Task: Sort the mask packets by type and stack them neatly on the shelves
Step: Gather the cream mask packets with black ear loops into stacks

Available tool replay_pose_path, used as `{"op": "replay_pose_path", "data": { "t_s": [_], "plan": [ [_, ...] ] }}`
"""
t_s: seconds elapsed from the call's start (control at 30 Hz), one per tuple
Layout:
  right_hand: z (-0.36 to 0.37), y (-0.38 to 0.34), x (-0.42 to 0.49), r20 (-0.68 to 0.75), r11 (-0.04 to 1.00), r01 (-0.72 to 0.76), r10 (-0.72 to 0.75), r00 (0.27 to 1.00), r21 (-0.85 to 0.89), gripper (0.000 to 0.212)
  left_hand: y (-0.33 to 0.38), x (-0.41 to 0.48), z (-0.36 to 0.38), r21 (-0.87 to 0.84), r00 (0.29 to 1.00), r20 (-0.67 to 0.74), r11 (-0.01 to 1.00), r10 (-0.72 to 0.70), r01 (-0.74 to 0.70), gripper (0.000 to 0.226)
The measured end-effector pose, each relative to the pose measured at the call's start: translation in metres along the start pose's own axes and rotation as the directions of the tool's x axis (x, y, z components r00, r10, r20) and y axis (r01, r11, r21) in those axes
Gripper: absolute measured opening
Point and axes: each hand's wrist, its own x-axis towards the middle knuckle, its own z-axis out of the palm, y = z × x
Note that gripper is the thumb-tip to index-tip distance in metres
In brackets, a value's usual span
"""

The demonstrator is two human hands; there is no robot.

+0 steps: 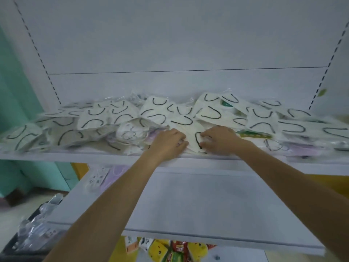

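your right hand (217, 142) has its fingers curled onto the right edge of a flat white mask packet in clear plastic wrap (191, 136), right by its black ear loop, and your left hand (170, 140) lies palm down on the packet's left edge with fingertips bent – whether it grips or only presses i cannot tell through the blur. the packet sits at the front middle of the upper white metal shelf (94, 157), on top of a loose heap of white and lilac mask packets (98, 120) that runs the shelf's whole width. the risk i see is the slippery wrap: pull this one out fast and its neighbours near the lip may slide off the front edge onto the lower white shelf (188, 205) or past it. the lilac packets (302, 150) lie half buried under white ones, so grabbing by feel could mix types – look before you lift. the few packets at the lower shelf's left end (98, 179) look unstacked too
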Motion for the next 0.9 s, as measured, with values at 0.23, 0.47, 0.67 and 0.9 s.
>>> {"op": "replay_pose_path", "data": {
  "t_s": [0.23,0.47,0.67,0.9],
  "plan": [
    [-0.010,-0.012,0.018,-0.051,0.999,-0.029,0.030,0.998,0.037,0.044,-0.004,0.010,-0.012,-0.099,0.997,-0.070,0.995,-0.020,0.013,0.039],
    [-0.032,-0.098,0.050,-0.358,0.941,0.199,-0.092,0.929,0.273,0.029,-0.078,-0.028,-0.073,-0.140,0.923,-0.348,0.983,-0.164,0.122,0.032],
    [-0.022,-0.212,0.101,-0.311,0.887,0.301,-0.193,0.931,0.350,0.026,-0.207,-0.094,-0.097,-0.192,0.839,-0.401,0.929,-0.369,0.317,0.027],
    [0.010,-0.322,0.144,-0.228,0.902,0.238,-0.163,0.960,0.359,0.044,-0.321,-0.147,-0.113,-0.210,0.798,-0.399,0.892,-0.452,0.400,0.026]
  ]
}}
